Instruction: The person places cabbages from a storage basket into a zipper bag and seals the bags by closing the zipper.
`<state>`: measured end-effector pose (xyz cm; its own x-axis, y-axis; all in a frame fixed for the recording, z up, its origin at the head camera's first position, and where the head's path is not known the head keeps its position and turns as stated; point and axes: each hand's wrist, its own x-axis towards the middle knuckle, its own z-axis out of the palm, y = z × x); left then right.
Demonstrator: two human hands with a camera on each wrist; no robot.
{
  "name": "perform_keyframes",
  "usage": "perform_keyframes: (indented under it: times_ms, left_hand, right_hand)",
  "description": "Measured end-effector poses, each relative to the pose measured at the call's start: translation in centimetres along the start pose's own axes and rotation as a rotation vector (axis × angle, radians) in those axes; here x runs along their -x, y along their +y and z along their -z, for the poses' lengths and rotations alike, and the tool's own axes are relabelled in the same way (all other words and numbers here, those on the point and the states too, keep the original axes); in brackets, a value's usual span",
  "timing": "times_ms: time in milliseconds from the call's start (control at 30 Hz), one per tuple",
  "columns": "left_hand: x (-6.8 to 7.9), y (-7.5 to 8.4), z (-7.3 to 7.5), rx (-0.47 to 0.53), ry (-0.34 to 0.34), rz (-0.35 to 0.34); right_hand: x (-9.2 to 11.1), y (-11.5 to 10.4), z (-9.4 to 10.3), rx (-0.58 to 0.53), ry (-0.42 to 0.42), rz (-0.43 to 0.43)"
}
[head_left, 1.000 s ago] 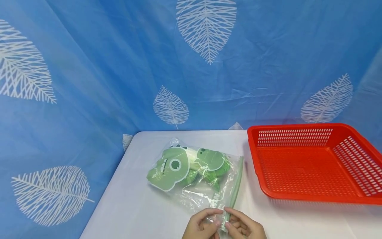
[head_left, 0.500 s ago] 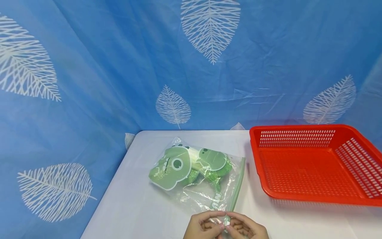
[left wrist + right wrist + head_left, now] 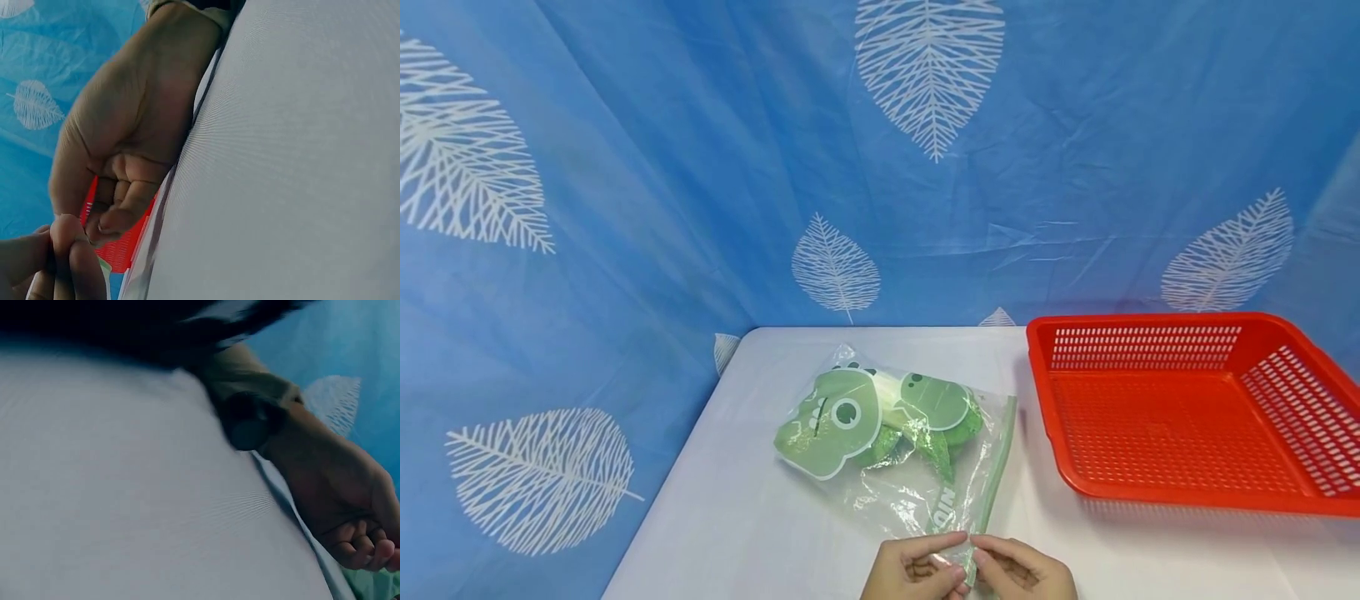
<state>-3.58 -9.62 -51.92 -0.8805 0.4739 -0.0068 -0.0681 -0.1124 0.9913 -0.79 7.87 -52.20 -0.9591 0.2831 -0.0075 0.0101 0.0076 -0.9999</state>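
A clear zip bag (image 3: 887, 504) printed with a green dinosaur lies flat on the white table. Inside it is a green and pale, leafy vegetable-like thing (image 3: 936, 450), partly hidden by the print. A green zip strip (image 3: 998, 467) edges the bag's right side. At the strip's near end, my left hand (image 3: 910, 571) pinches the bag corner between thumb and index finger. Right beside it, my right hand (image 3: 1030, 571) pinches the same end of the strip, other fingers curled. The two hands' fingertips nearly meet. Fingertips of both hands also come close together in the left wrist view.
A red perforated plastic basket (image 3: 1180, 492) stands to the right of the bag. Behind and left of the white table (image 3: 722, 500) hangs a blue cloth (image 3: 715, 167) with white leaf prints.
The head view has shifted slightly. Both hands stay at the zip strip's near end, with small finger shifts; their fingertips touched half a second ago and now show a narrow gap.
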Motion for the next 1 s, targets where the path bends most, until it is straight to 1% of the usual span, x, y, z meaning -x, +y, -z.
perform_keyframes:
  times_ms: [67, 167, 233, 333, 400, 600, 700, 800, 1000]
  left_hand:
    - [-0.1, 0.0, -0.1, 0.011, 0.001, 0.007]
    - [-0.2, 0.0, -0.1, 0.021, 0.001, 0.008]
    - [-0.3, -0.1, -0.1, 0.024, -0.003, 0.005]
    - [-0.3, -0.3, 0.0, 0.025, -0.002, 0.003]
    - [-0.3, -0.4, 0.0, 0.024, 0.000, 0.005]
    - [-0.1, -0.4, 0.2, 0.010, -0.001, -0.002]
    - [-0.2, -0.4, 0.3, 0.011, 0.002, -0.006]
    - [-0.2, -0.4, 0.3, 0.014, 0.003, -0.014]
    - [-0.1, -0.2, 0.1, -0.004, 0.018, 0.008]
  right_hand:
    - [-0.9, -0.3, 0.3, 0.027, 0.012, -0.060]
    - [-2.5, -0.2, 1.0, 0.066, 0.009, -0.093]
    - [-3.8, 0.0, 1.2, 0.083, 0.016, -0.061]
    - [-5.8, 0.3, 1.4, 0.113, 0.029, 0.008]
    - [-7.2, 0.4, 1.5, 0.140, 0.037, 0.034]
    - [-11.1, 0.3, 1.2, 0.171, 0.058, 0.024]
    - [-12.8, 0.4, 0.9, 0.170, 0.082, 0.045]
    - [-14.3, 0.4, 0.8, 0.163, 0.115, 0.067]
    - [-16.9, 0.3, 1.1, 0.169, 0.171, 0.086]
